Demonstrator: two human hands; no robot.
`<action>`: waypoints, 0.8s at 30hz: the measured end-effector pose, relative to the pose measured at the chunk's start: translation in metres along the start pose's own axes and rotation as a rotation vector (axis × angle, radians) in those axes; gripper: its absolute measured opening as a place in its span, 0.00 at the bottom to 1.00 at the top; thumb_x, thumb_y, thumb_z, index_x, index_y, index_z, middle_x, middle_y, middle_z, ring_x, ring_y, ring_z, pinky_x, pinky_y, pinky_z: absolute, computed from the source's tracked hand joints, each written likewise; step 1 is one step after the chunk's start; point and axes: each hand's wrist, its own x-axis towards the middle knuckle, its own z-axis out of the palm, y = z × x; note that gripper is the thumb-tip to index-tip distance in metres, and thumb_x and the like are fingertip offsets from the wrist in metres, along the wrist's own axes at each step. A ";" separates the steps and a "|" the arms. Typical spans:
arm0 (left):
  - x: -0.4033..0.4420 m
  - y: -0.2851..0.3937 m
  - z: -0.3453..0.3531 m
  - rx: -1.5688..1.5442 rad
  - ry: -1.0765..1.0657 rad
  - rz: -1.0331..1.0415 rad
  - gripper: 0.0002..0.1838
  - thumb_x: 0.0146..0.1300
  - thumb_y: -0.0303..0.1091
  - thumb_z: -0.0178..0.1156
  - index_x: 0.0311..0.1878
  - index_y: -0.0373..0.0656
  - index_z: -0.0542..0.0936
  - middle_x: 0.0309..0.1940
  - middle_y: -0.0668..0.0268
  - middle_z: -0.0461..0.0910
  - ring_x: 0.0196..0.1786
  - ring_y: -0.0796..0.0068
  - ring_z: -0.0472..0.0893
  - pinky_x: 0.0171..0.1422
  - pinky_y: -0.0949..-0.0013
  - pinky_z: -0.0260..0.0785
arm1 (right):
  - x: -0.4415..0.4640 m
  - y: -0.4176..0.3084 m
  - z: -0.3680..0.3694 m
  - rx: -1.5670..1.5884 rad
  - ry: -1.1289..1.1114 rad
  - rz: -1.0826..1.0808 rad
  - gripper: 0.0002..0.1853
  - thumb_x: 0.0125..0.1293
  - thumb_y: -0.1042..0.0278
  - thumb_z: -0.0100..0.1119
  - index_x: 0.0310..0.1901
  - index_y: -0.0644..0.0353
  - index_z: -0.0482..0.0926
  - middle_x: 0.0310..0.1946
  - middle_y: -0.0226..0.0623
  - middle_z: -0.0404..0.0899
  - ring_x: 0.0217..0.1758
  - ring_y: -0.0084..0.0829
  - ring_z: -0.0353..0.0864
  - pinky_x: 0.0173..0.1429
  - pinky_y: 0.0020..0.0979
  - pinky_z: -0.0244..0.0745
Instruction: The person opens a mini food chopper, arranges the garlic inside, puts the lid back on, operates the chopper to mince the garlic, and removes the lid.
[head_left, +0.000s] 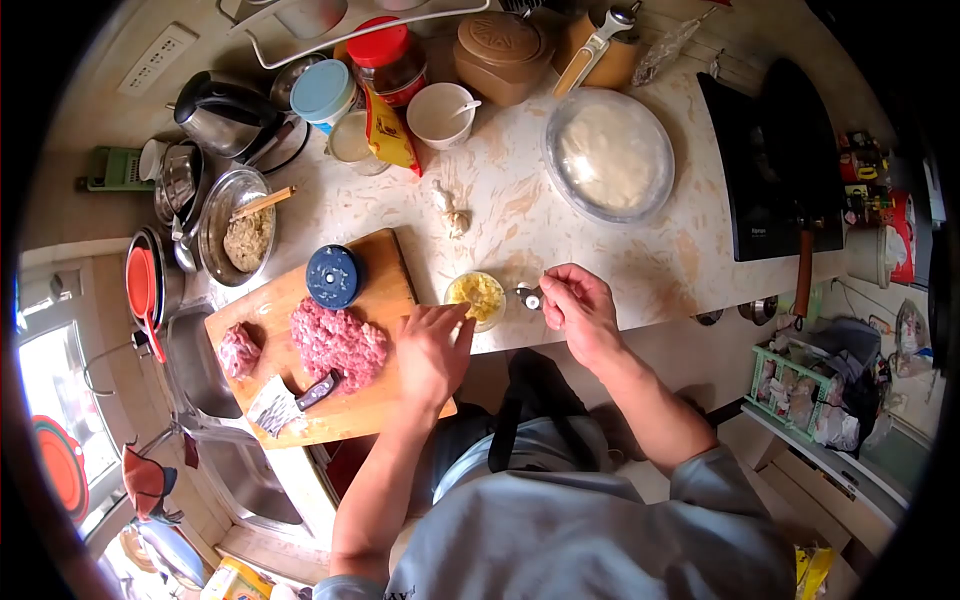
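Near the counter's front edge stands a small clear container with chopped yellow food inside. At its left rim is my left hand, fingers bent over it; whether they grip the rim is hard to make out. My right hand, to the right of the container, pinches a small dark metal blade piece with a light hub. On the wooden board lie minced meat, a smaller meat piece, a cleaver and a round blue lid.
A steel bowl with chopsticks stands left of the board, above the sink. A covered dough bowl is at the back. Garlic lies mid-counter. The black cooktop is at the right.
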 end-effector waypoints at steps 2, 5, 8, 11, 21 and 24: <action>-0.003 -0.005 0.006 0.273 -0.030 0.147 0.09 0.60 0.35 0.69 0.43 0.47 0.88 0.41 0.67 0.88 0.50 0.65 0.81 0.53 0.56 0.67 | 0.001 0.002 -0.003 0.039 -0.017 0.019 0.03 0.74 0.73 0.60 0.43 0.62 0.77 0.25 0.26 0.72 0.23 0.17 0.65 0.28 0.21 0.60; 0.002 0.000 0.004 0.338 -0.026 0.163 0.07 0.60 0.34 0.68 0.40 0.46 0.88 0.37 0.65 0.87 0.46 0.63 0.83 0.52 0.57 0.68 | 0.003 0.002 -0.002 0.086 -0.040 0.041 0.03 0.74 0.72 0.60 0.43 0.61 0.77 0.26 0.25 0.71 0.24 0.17 0.65 0.28 0.21 0.59; 0.008 -0.006 0.011 0.372 -0.205 0.137 0.05 0.60 0.32 0.68 0.38 0.46 0.87 0.34 0.62 0.86 0.42 0.61 0.83 0.48 0.57 0.70 | 0.002 0.001 0.001 0.089 -0.048 0.050 0.05 0.74 0.71 0.59 0.43 0.63 0.77 0.25 0.26 0.70 0.24 0.17 0.65 0.29 0.22 0.60; 0.013 0.006 0.009 0.112 -0.127 0.036 0.05 0.60 0.31 0.67 0.37 0.43 0.87 0.33 0.59 0.85 0.40 0.57 0.84 0.44 0.55 0.73 | -0.002 -0.007 0.005 0.234 -0.079 0.128 0.07 0.74 0.69 0.57 0.42 0.64 0.76 0.25 0.26 0.69 0.26 0.18 0.66 0.30 0.22 0.61; -0.014 0.020 -0.006 -0.971 -0.218 -0.306 0.20 0.68 0.28 0.68 0.62 0.38 0.80 0.52 0.61 0.83 0.49 0.73 0.80 0.55 0.70 0.74 | -0.008 0.002 0.016 0.737 -0.406 0.529 0.06 0.75 0.65 0.56 0.38 0.55 0.78 0.26 0.20 0.73 0.24 0.13 0.66 0.29 0.19 0.61; -0.018 0.018 -0.010 -0.908 -0.088 -0.210 0.11 0.67 0.26 0.68 0.52 0.35 0.85 0.45 0.62 0.83 0.43 0.77 0.78 0.50 0.74 0.71 | -0.009 0.007 0.021 0.736 -0.480 0.519 0.07 0.75 0.66 0.56 0.39 0.56 0.80 0.27 0.19 0.73 0.24 0.12 0.65 0.29 0.19 0.61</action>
